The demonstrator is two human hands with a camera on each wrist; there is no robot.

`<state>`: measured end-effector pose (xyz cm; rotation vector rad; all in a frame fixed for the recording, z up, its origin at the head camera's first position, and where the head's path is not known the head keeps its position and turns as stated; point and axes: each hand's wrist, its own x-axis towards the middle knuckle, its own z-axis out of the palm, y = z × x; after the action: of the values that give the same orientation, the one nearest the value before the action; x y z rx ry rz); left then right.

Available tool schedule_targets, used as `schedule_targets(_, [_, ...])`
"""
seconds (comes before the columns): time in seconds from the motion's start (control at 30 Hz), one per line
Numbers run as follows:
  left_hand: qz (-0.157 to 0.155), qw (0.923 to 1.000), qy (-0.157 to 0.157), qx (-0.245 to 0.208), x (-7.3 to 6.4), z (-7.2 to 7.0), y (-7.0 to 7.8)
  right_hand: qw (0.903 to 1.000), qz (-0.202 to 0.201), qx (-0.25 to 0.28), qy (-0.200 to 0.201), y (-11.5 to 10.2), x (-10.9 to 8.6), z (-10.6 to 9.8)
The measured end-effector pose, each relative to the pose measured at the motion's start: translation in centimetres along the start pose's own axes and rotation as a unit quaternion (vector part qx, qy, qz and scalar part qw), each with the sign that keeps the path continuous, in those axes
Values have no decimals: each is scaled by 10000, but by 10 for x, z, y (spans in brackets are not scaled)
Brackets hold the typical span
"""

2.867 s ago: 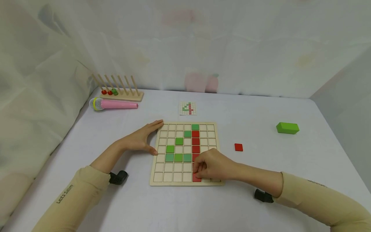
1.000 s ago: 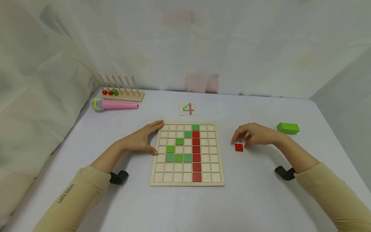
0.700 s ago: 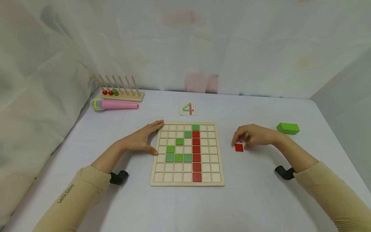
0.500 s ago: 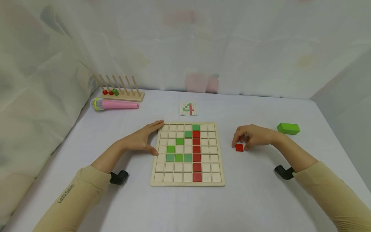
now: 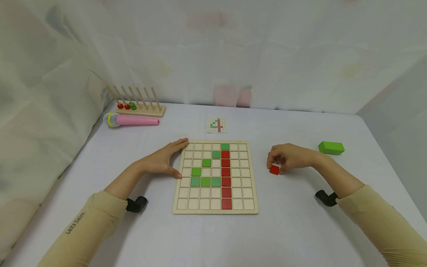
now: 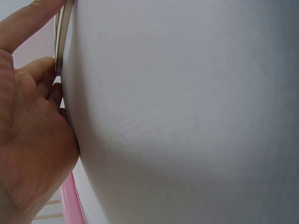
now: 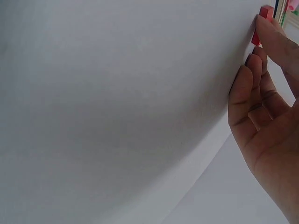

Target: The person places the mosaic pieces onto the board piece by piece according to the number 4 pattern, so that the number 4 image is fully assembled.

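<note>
A wooden grid board [image 5: 241, 211] lies in the middle of the table in the head view. Green tiles [image 5: 205, 181] and a column of red tiles [image 5: 225, 172] fill some of its squares. My left hand [image 5: 161, 159] is spread along the board's left edge, thumb and fingertips touching the rim. To the right of the board, my right hand [image 5: 289, 156] pinches a single red tile [image 5: 274, 170] between thumb and fingers. In the right wrist view that red tile [image 7: 266, 13] stands on edge at the fingertips, partly hidden by the thumb.
A small pattern card [image 5: 217, 125] lies behind the board. At the back left stand a wooden peg rack [image 5: 141, 109] with red and green beads and a pink toy microphone [image 5: 138, 120]. A green block [image 5: 331, 148] sits at the far right.
My right hand left the board's lower red squares and went right to the loose red tile. Its fingers have closed on that tile, now turned and tilted. The left hand stays put.
</note>
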<state>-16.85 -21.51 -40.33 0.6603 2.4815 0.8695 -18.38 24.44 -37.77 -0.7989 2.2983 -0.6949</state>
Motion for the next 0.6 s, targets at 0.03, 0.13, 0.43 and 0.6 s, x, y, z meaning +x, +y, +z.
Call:
schedule_targets(0.03, [5, 10000, 2, 0, 0, 0, 0, 10000, 24, -2, 16, -1, 0, 0])
schedule_targets(0.13, [6, 10000, 1, 2, 0, 0, 0, 9999, 115, 2, 78, -2, -1, 1])
schedule_targets(0.43, [-13, 10000, -18, 24, 0, 0, 0, 9999, -19, -52, 138, -4, 1, -1])
schedule_targets(0.6, [-2, 10000, -6, 48, 0, -1, 1, 9992, -214, 188, 276, -7, 5, 0])
